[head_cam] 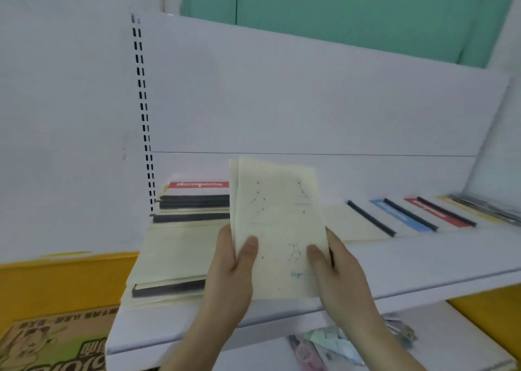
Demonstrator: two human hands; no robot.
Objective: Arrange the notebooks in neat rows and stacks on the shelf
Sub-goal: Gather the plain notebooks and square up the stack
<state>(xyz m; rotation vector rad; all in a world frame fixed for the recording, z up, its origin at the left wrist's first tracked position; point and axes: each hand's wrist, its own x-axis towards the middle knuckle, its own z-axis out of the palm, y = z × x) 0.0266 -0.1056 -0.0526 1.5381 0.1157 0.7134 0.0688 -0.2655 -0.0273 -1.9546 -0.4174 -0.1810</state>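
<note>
While both the left hand (231, 260) and right hand (335, 260) pinch a few cream constellation notebooks (277, 224) upright above the white shelf (394, 260), their uneven edges could slip apart and land crooked beside the left stack (174, 246).

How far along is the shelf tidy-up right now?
Partly done. A stack of notebooks sits at the shelf's left end. In hand: left hand and right hand grip cream notebooks. Left: placing them, plus straightening the fanned row on the right.
</note>
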